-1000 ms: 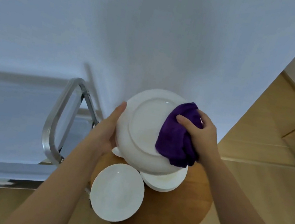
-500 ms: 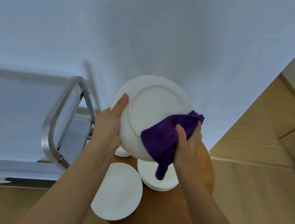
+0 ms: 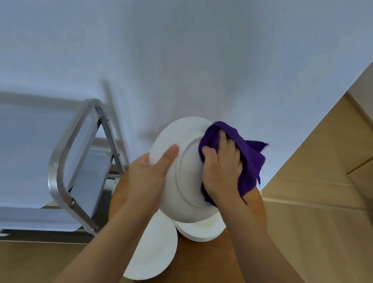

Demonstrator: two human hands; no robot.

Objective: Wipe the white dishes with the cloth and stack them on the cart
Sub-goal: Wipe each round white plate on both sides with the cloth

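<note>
Over round wooden table [image 3: 203, 269], plate [image 3: 181, 178] underside gripped at rim by left hand [image 3: 148, 179], purple cloth [image 3: 249, 162] shifted from lower edge up to upper right by right hand [image 3: 222, 172] clutching it; wiping unfinished, cart [image 3: 63, 157] unloaded.

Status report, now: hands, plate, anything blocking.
Left hand grips plate rim. Right hand presses purple cloth on its underside. Two dishes wait below. Cart unobstructed.

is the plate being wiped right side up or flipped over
Flipped over. The plate shows its raised foot ring, tilted toward the camera; the left hand grips its rim while the right hand presses the purple cloth on it.
</note>
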